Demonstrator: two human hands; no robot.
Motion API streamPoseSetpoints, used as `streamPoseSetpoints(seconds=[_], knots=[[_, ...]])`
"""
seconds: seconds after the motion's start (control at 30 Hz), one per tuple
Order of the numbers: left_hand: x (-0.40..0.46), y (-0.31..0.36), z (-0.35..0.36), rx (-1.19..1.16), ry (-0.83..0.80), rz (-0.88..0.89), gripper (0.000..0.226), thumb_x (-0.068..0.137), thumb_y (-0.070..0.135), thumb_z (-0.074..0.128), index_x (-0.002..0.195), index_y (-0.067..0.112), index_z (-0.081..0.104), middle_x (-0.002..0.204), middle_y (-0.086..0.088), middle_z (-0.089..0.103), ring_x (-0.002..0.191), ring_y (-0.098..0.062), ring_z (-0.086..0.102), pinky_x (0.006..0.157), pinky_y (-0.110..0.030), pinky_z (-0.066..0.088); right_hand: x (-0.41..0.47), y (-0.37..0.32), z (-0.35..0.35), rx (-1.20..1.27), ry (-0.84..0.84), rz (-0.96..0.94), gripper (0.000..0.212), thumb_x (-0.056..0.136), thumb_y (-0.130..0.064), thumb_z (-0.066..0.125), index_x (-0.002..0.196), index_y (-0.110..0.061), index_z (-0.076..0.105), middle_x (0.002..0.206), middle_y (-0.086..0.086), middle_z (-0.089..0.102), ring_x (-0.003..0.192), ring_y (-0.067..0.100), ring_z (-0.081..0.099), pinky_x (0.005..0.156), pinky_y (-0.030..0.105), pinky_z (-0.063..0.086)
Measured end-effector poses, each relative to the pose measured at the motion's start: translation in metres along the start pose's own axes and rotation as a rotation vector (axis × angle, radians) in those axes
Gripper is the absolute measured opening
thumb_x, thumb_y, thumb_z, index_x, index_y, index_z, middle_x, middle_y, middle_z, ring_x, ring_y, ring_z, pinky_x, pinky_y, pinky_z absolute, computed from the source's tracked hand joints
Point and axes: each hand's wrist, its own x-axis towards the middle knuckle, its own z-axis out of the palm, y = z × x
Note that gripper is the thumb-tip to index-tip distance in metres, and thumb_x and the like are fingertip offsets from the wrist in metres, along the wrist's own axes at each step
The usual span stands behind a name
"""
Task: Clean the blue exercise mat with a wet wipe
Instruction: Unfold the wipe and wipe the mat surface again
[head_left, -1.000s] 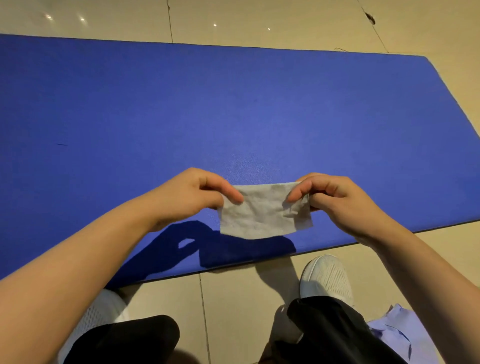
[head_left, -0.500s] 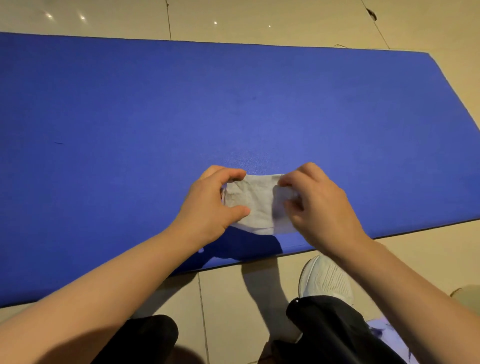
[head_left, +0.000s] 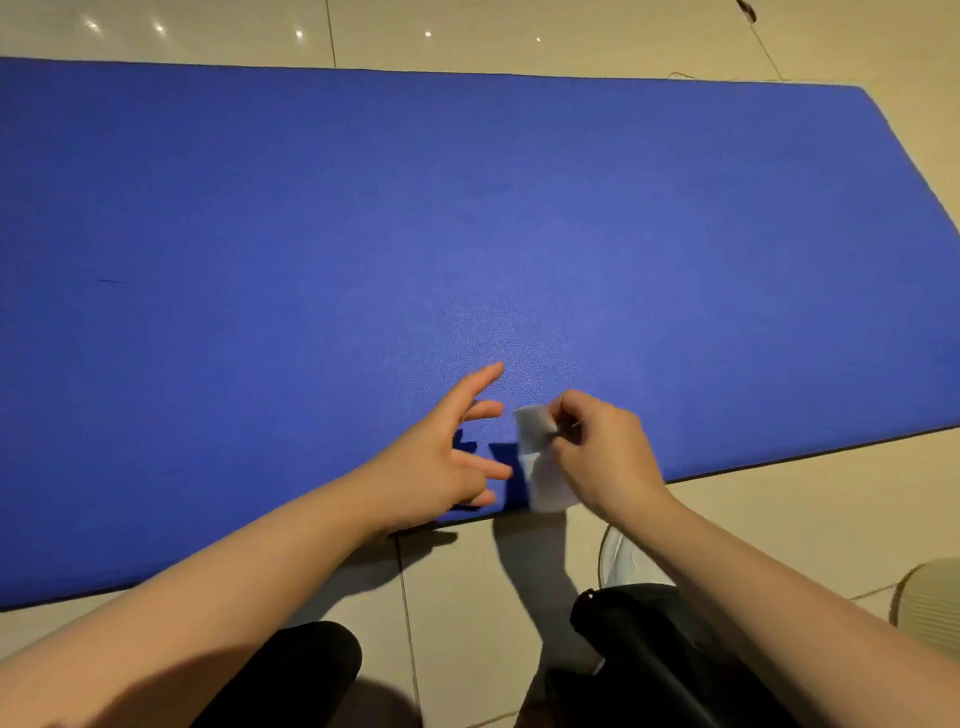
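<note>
The blue exercise mat lies flat on the tiled floor and fills most of the view. My right hand pinches a folded grey-white wet wipe just above the mat's near edge; the wipe hangs down from the fingers. My left hand hovers beside it to the left, fingers spread and holding nothing, a small gap away from the wipe.
Beige floor tiles surround the mat. My black-trousered knees and a white shoe sit below the near edge. A pale ribbed round object shows at the right edge. A small dark mark lies on the mat's left.
Both hands were holding and folding the wipe. Now my left hand has let go and spread open, while my right hand keeps the folded wipe alone.
</note>
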Motion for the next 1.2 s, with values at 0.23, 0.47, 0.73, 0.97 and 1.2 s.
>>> streamPoseSetpoints(seconds=[0.23,0.47,0.73,0.97,1.2], knots=[[-0.013,-0.060,-0.051,1.230,0.152,-0.033,0.063,0.099,0.023,0.048,0.154,0.030,0.017,0.159,0.003,0.014,0.138,-0.022,0.032,0.101,-0.030,0.038,0.045,0.040,-0.019,-0.705,0.397,-0.433,0.018,0.076,-0.003,0.053,0.069,-0.011,0.067,0.061,0.003,0.062,0.046,0.029,0.053,0.047,0.018,0.017],[-0.022,-0.081,-0.052,1.503,0.078,-0.049,0.076,0.093,0.037,0.059,0.155,0.027,0.017,0.162,-0.011,0.010,0.147,-0.030,0.019,0.111,-0.050,0.035,0.011,0.061,0.047,-0.596,0.174,-0.429,0.041,0.051,0.011,0.083,0.079,-0.016,0.069,0.089,-0.004,0.071,0.080,0.021,0.069,0.045,0.011,0.008],[-0.023,-0.072,-0.057,1.522,0.064,-0.032,0.074,0.093,0.044,0.057,0.155,0.029,0.019,0.162,-0.006,0.013,0.146,-0.026,0.023,0.103,-0.038,0.041,0.007,0.049,0.046,-0.338,0.161,-0.255,0.057,0.076,-0.011,0.076,0.127,-0.017,0.054,0.116,0.005,0.064,0.098,0.033,0.061,0.065,0.039,0.046],[-0.020,-0.083,-0.067,1.578,0.104,0.049,0.082,0.048,0.041,0.093,0.123,0.021,0.067,0.125,-0.010,0.064,0.103,-0.029,0.066,0.057,-0.034,0.055,0.025,0.047,0.042,-0.149,0.118,0.039,0.040,0.080,-0.027,0.079,0.107,-0.010,0.054,0.117,0.005,0.048,0.108,0.028,0.048,0.085,0.039,0.044],[-0.020,-0.082,-0.058,1.658,0.082,0.075,0.083,0.070,0.046,0.080,0.143,0.023,0.049,0.146,-0.016,0.046,0.125,-0.033,0.054,0.078,-0.043,0.053,0.044,0.036,0.029,-0.274,0.016,0.069,0.020,0.090,-0.018,0.065,0.108,-0.010,0.064,0.113,0.007,0.051,0.109,0.029,0.051,0.070,0.032,0.039]])
